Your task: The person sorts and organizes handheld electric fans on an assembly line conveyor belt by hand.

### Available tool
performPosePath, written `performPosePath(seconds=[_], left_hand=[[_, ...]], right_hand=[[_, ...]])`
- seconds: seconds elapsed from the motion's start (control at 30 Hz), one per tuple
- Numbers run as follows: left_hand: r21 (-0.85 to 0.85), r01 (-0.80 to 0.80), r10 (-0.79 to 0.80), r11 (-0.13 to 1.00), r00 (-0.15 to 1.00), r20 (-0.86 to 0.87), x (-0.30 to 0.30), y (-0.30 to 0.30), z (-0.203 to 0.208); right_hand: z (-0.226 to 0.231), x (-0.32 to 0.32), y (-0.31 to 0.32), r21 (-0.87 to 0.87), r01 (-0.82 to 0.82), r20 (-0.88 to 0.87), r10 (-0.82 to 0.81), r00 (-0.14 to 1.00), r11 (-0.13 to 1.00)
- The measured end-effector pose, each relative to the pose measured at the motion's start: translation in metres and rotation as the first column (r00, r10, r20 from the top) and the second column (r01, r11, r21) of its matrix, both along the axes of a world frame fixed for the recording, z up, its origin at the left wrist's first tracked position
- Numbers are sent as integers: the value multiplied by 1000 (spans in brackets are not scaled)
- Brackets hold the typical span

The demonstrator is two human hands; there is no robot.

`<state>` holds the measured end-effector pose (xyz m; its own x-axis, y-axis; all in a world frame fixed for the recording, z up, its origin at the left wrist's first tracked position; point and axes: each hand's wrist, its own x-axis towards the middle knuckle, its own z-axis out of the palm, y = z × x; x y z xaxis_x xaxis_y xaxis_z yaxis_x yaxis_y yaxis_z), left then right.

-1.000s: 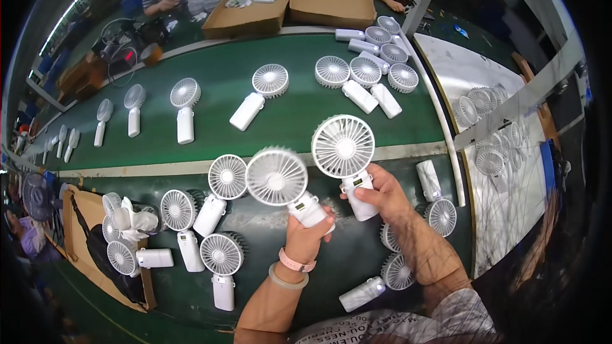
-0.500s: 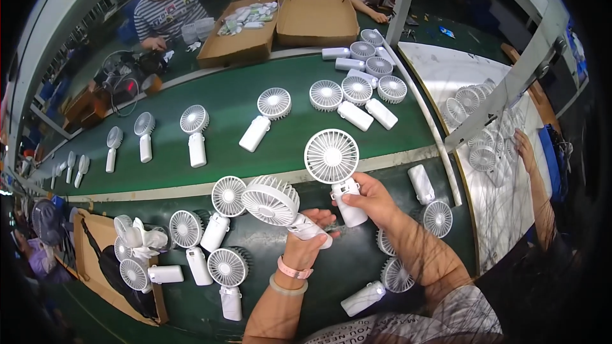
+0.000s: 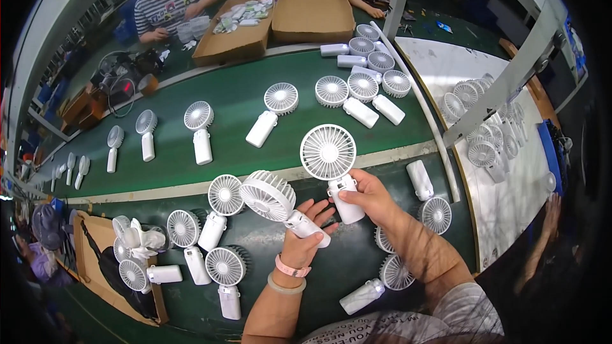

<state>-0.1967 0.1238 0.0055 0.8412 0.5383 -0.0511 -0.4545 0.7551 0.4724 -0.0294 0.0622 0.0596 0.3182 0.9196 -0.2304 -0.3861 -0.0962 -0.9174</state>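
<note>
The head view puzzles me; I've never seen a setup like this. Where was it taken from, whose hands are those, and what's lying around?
There is no machine holding anything here: these are a person's bare hands. A wide fisheye camera on that person's head looks down at them, so straight edges bend near the rim. The left hand holds a tilted white fan by its handle; the right hand holds a second white fan, also by the handle. More handheld fans lie on the dark green bench and the green strip beyond it. Farther off are a cardboard box of small parts and someone in a striped shirt.
</note>
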Motion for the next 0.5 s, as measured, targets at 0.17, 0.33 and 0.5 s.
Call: performPosePath(seconds=[0.17, 0.33, 0.5], left_hand=[[7, -13, 13, 1000, 1000, 12, -2, 3, -12], [-23, -55, 55, 998, 998, 16, -5, 8, -13], [-21, 58, -58, 998, 998, -5, -3, 7, -4]], right_hand=[[-6, -1, 3, 0, 28, 23, -28, 999, 1000], [-7, 0, 5, -8, 12, 45, -12, 999, 1000], [-14, -12, 4, -49, 117, 432, -84, 898, 992]])
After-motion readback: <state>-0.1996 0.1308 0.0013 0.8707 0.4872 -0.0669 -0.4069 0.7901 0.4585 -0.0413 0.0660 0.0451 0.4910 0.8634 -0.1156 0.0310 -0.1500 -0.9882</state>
